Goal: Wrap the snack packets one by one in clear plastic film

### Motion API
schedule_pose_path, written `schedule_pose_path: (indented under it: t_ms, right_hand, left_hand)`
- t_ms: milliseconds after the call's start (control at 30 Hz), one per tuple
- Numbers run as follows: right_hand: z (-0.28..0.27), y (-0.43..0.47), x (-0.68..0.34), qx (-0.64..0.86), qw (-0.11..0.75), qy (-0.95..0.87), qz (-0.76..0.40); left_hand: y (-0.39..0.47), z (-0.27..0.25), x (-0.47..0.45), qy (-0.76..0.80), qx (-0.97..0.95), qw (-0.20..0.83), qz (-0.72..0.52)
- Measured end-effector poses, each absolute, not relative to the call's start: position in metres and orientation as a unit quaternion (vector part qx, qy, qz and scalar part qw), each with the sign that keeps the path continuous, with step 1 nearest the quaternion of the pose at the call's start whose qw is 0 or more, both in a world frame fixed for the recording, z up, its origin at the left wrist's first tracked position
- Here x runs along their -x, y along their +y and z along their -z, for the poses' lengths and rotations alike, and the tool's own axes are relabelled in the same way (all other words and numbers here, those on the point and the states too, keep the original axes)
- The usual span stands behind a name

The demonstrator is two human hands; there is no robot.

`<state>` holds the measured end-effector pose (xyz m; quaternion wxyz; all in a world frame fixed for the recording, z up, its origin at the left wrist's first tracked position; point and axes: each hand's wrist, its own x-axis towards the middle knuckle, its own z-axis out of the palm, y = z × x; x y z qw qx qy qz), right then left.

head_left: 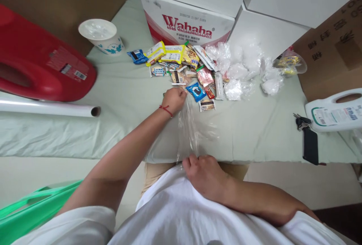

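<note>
A clear plastic bag (190, 130) is stretched between my two hands above the front of the table. My left hand (174, 99), a red cord round its wrist, is closed on the bag's far end, right beside the snack packets. Near the table's front edge, close to my shirt, my right hand (205, 175) grips the near end with curled fingers. Just beyond my left hand lies a pile of small wrapped snacks, with a blue packet (196, 91), a beige packet (178, 77) and yellow packets (173, 54) among them.
Several filled clear bags (240, 65) lie right of the snacks. A paper cup (98, 35) and a red jug (42, 60) stand left, above a white roll (51, 108). Behind is a Wahaha carton (186, 22). At right are a white bottle (335, 111), keys and a black phone (310, 145).
</note>
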<state>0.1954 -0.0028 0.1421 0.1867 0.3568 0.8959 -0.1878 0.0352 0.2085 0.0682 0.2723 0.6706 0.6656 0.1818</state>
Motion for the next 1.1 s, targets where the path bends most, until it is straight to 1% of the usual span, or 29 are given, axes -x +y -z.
schedule_pose_path:
  t_ms: [133, 200, 233, 333, 367, 400, 500, 567, 633, 700, 767, 900, 1100]
  right_hand:
    - [-0.131, 0.010, -0.194, -0.395, 0.172, 0.884, 0.180]
    - [-0.126, 0.017, -0.196, -0.418, 0.172, 0.873, 0.185]
    - [-0.124, 0.020, -0.197, -0.428, 0.171, 0.868, 0.187]
    - [-0.121, 0.026, -0.201, -0.449, 0.151, 0.862, 0.182]
    - [-0.120, 0.027, -0.202, -0.453, 0.142, 0.862, 0.178]
    - [-0.119, 0.027, -0.203, -0.455, 0.133, 0.863, 0.175]
    - [-0.114, 0.026, -0.206, -0.450, 0.121, 0.869, 0.167]
    - [-0.110, 0.023, -0.208, -0.446, 0.118, 0.873, 0.157]
    - [-0.107, 0.019, -0.211, -0.448, 0.117, 0.875, 0.144]
    - [-0.107, 0.015, -0.214, -0.455, 0.119, 0.873, 0.132]
    - [-0.110, 0.011, -0.217, -0.465, 0.122, 0.868, 0.128]
    - [-0.123, 0.006, -0.216, -0.469, 0.125, 0.863, 0.139]
    - [-0.125, -0.006, -0.197, -0.396, 0.072, 0.901, 0.159]
  left_hand:
    - [0.211, -0.070, -0.027, 0.682, -0.594, 0.347, -0.249]
    - [0.201, -0.076, -0.018, 0.687, -0.564, 0.352, -0.293]
    - [0.192, -0.080, -0.012, 0.691, -0.563, 0.323, -0.319]
    - [0.154, -0.098, 0.004, 0.669, -0.593, 0.174, -0.412]
    - [0.141, -0.104, 0.008, 0.637, -0.618, 0.153, -0.435]
    - [0.130, -0.109, 0.010, 0.586, -0.666, 0.165, -0.431]
    - [0.113, -0.116, 0.001, 0.398, -0.819, 0.261, -0.320]
    - [0.117, -0.112, -0.015, 0.336, -0.867, 0.289, -0.227]
    - [0.130, -0.104, -0.034, 0.343, -0.888, 0.273, -0.139]
    - [0.143, -0.097, -0.054, 0.387, -0.888, 0.241, -0.055]
    - [0.153, -0.090, -0.069, 0.429, -0.878, 0.212, 0.002]
    - [0.156, -0.086, -0.086, 0.463, -0.869, 0.169, 0.038]
    - [0.151, -0.088, -0.088, 0.514, -0.846, 0.135, 0.036]
